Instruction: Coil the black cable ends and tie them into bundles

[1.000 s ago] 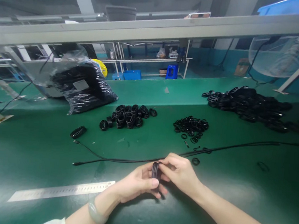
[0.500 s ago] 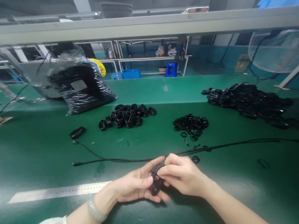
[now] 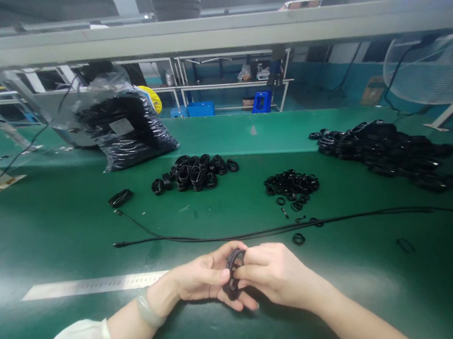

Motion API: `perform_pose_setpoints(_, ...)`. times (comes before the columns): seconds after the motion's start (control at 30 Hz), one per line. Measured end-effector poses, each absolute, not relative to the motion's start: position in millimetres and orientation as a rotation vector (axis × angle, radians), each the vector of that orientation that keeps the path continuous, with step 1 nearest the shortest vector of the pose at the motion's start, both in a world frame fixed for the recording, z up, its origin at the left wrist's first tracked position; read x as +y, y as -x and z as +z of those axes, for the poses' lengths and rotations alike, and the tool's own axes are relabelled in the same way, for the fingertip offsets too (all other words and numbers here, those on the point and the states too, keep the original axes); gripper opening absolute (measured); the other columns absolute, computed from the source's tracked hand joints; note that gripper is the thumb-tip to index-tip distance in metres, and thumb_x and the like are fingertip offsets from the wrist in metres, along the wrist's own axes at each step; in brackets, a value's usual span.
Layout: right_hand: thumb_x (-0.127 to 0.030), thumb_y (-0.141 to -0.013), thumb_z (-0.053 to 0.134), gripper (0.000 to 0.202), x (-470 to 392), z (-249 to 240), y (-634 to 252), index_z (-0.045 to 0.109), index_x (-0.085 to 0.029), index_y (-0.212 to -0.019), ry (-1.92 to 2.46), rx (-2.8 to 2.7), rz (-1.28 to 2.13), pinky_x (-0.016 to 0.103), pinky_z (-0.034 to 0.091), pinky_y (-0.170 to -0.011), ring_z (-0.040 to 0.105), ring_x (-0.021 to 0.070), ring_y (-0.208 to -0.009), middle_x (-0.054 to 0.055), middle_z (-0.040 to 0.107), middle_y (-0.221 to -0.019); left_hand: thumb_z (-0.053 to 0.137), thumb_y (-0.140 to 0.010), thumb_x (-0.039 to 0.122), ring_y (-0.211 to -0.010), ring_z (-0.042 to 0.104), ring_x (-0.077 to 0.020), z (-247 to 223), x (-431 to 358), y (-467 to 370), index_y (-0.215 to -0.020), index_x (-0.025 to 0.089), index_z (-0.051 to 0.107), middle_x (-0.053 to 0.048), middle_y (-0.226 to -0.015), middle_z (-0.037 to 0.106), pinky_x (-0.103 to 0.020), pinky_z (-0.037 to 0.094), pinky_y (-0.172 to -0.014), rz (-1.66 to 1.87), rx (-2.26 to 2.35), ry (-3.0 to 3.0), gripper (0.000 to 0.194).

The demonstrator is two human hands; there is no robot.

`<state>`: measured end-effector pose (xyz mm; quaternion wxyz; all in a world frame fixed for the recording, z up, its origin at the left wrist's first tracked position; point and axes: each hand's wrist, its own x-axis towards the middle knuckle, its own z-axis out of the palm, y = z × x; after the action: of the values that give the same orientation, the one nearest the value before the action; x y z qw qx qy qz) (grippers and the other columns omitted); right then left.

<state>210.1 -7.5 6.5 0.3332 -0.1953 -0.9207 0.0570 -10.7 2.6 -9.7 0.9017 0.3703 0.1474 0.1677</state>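
Observation:
Between my hands is a coiled black cable [image 3: 233,278], standing on edge as an oval loop. My left hand [image 3: 209,275] is closed around its left side, the thumb pressed on the near face and fingers behind. My right hand [image 3: 276,274] grips the coil's right side, its fingertips reaching into the loop and partly hiding it. Just beyond the hands, long straight black cables [image 3: 211,239] lie across the green table, their plug ends to the left. A single coiled cable [image 3: 120,198] rests at the left.
Several small black coils [image 3: 196,172] are heaped mid-table. Right of them sits a pile of small black rings [image 3: 292,184]. A larger heap of black coils [image 3: 374,147] lies far right. A clear bag of black items [image 3: 129,127] stands back left; a white ruler strip [image 3: 93,285] lies near my left arm.
My right fingers have shifted down and into the loop, and the coil is turned so its opening shows more. The whole view has moved slightly.

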Motion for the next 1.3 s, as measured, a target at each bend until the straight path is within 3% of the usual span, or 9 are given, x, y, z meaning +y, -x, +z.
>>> perform_pose_setpoints(0.17, -0.024, -0.099, 0.052, 0.027, -12.8, 4.3, -203.1, 0.068, -0.017, -0.079, 0.552, -2.336, 0.225, 0.026, 0.033, -0.054, 0.048, 0.0118, -0.058, 0.001, 0.06, -0.071, 0.072, -0.085, 0.031, -0.104, 0.072, -0.0309, -7.5, 1.1, 6.6, -0.128, 0.034, 0.048, -0.007, -0.109, 0.072, -0.033, 0.057, -0.08, 0.381, 0.282, -0.766, 0.05)
perform_pose_setpoints(0.37, -0.033, -0.095, 0.06, 0.021, -5.4, 15.4, -214.3, 0.068, -0.018, -0.084, 0.736, -1.913, 0.881, 0.025, 0.046, -0.065, 0.058, 0.0144, -0.073, 0.004, 0.063, -0.08, 0.069, -0.087, 0.035, -0.095, 0.074, -0.0289, -10.2, 3.5, 7.9, -0.125, 0.03, 0.05, -0.01, -0.113, 0.071, -0.033, 0.058, -0.073, 0.44, 0.306, -0.793, 0.043)
perform_pose_setpoints(0.47, -0.044, -0.095, 0.059, 0.028, 1.7, 15.7, -217.4, 0.062, -0.018, -0.085, 0.953, -1.607, 1.241, 0.02, 0.038, -0.05, 0.048, 0.0093, -0.056, -0.002, 0.056, -0.069, 0.074, -0.083, 0.03, -0.093, 0.075, -0.0292, -9.2, 4.2, 7.3, -0.128, 0.029, 0.049, -0.012, -0.117, 0.069, -0.034, 0.059, -0.073, 0.442, 0.314, -0.813, 0.052)
perform_pose_setpoints(0.57, -0.054, -0.091, 0.06, 0.037, 5.9, 7.4, -216.1, 0.059, -0.017, -0.095, 0.925, -1.513, 1.677, 0.016, 0.025, -0.038, 0.036, 0.0049, -0.042, -0.007, 0.051, -0.057, 0.081, -0.075, 0.026, -0.09, 0.075, -0.0282, -6.5, 5.1, 4.5, -0.127, 0.02, 0.054, -0.015, -0.113, 0.07, -0.032, 0.06, -0.07, 0.414, 0.375, -0.836, 0.059)
perform_pose_setpoints(0.67, -0.055, -0.09, 0.062, 0.041, 7.9, -1.7, -216.4, 0.06, -0.015, -0.098, 0.772, -1.522, 1.983, 0.014, 0.024, -0.033, 0.038, 0.0034, -0.036, -0.005, 0.06, -0.058, 0.085, -0.069, 0.028, -0.085, 0.075, -0.0265, -6.0, 6.0, 1.6, -0.118, 0.012, 0.06, -0.018, -0.112, 0.07, -0.027, 0.06, -0.064, 0.353, 0.419, -0.862, 0.057)
perform_pose_setpoints(0.87, -0.056, -0.083, 0.07, 0.044, 12.0, -7.7, -220.5, 0.058, -0.014, -0.086, 0.506, -1.341, 2.494, 0.014, 0.022, -0.027, 0.04, 0.0031, -0.029, -0.001, 0.066, -0.059, 0.082, -0.073, 0.032, -0.086, 0.076, -0.0292, -10.1, 4.3, 1.4, -0.118, 0.012, 0.058, -0.021, -0.114, 0.071, -0.029, 0.061, -0.062, 0.261, 0.327, -0.803, 0.054)
perform_pose_setpoints(1.07, -0.055, -0.078, 0.076, 0.046, 7.2, -8.7, -213.1, 0.058, -0.013, -0.075, 0.542, -1.281, 2.456, 0.014, 0.019, -0.03, 0.032, 0.0009, -0.03, -0.002, 0.062, -0.051, 0.085, -0.069, 0.029, -0.081, 0.076, -0.027, -8.6, 3.9, 2.3, -0.117, 0.014, 0.057, -0.019, -0.111, 0.073, -0.028, 0.062, -0.061, 0.214, 0.304, -0.779, 0.057)
perform_pose_setpoints(1.2, -0.054, -0.084, 0.07, 0.042, 3.5, -3.9, -210.9, 0.059, -0.013, -0.088, 0.666, -1.316, 2.195, 0.014, 0.023, -0.035, 0.037, 0.0019, -0.035, -0.003, 0.062, -0.057, 0.087, -0.067, 0.031, -0.079, 0.076, -0.0258, -8.4, 3.1, 0.8, -0.114, 0.014, 0.056, -0.017, -0.107, 0.072, -0.027, 0.06, -0.06, 0.344, 0.402, -0.859, 0.059)
perform_pose_setpoints(1.3, -0.058, -0.086, 0.064, 0.042, 2.8, -0.4, -208.1, 0.053, -0.019, -0.095, 0.86, -1.241, 1.906, 0.015, 0.022, -0.036, 0.035, 0.0028, -0.035, -0.008, 0.057, -0.058, 0.083, -0.072, 0.025, -0.083, 0.075, -0.0256, -9.9, 0.4, -2.7, -0.129, 0.024, 0.047, -0.013, -0.112, 0.068, -0.029, 0.059, -0.064, 0.591, 0.539, -0.97, 0.067)
